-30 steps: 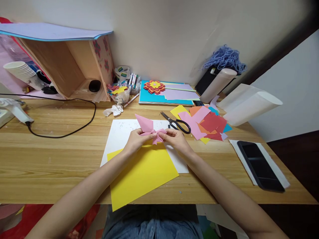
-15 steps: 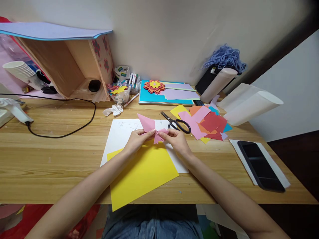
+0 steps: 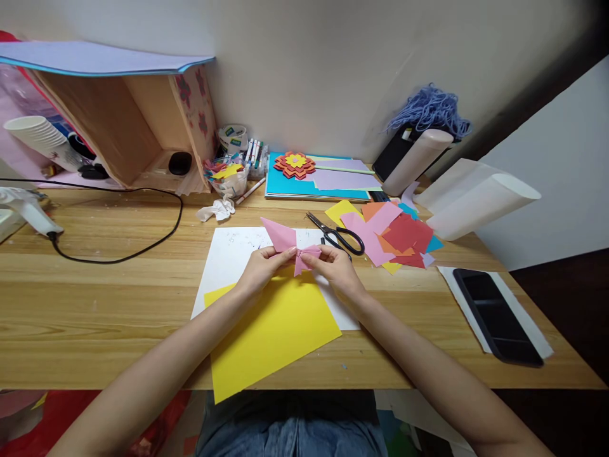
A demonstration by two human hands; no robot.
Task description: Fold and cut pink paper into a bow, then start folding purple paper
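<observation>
Both hands pinch a folded piece of pink paper [image 3: 280, 235] above the paper sheets on the desk. My left hand [image 3: 264, 265] grips its left side, thumb on top, and a pointed flap stands up behind that thumb. My right hand [image 3: 335, 266] pinches the smaller, creased folds on the right. A short piece of the pink paper hangs down between the two thumbs. Under the hands lie a yellow sheet [image 3: 273, 336] and a white sheet [image 3: 209, 273] with dark specks. Black-handled scissors [image 3: 340, 236] rest just behind my right hand, their blades partly spread.
Coloured paper scraps [image 3: 404, 235] are heaped to the right, near a phone [image 3: 495, 314]. A paper flower [image 3: 295, 165] lies on stacked sheets at the back. A glue gun [image 3: 31, 212] with a looping black cord is at left, beside an open cardboard box [image 3: 133, 120].
Almost nothing differs. The pink paper and the fingers holding it have shifted only very slightly; both hands keep their grip.
</observation>
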